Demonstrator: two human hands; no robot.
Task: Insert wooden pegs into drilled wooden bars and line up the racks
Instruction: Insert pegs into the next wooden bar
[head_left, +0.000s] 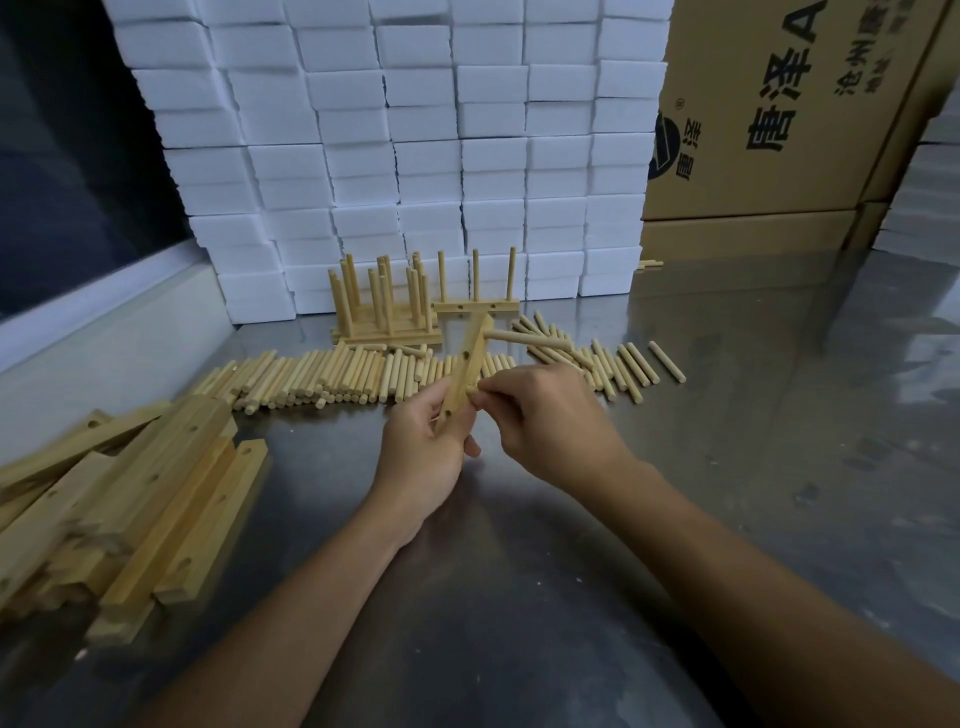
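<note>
- wooden bar (467, 371) with drilled holes is held up over the table, tilted, its low end in the left hand (423, 460). the fingers of that hand curl round the bar.
- the right hand (545, 423) pinches a short peg (474, 391) with its fingertips and holds the peg's tip against the side of the bar, near the middle. most of this peg is hidden by the fingers.
- one long peg (524, 339) already sticks out of the bar near its top end and points to the right.
- just behind the hands, loose pegs (332, 376) lie in a long row on the table. more loose ones are spread out to the right.
- behind that row stand finished racks (387, 312), bars with pegs pointing up, packed close together. one more rack (478, 304) with three upright pegs stands just to their right.
- to the left, near the table edge, is a pile of bars (140, 499) with holes and no pegs, lying flat and stacked on each other.
- everything sits on a shiny grey metal table (727, 467).
- at the back is a tall wall of white foam blocks (415, 156).
- to the right of the blocks stand big brown cardboard boxes (769, 130) with dark printed letters.
</note>
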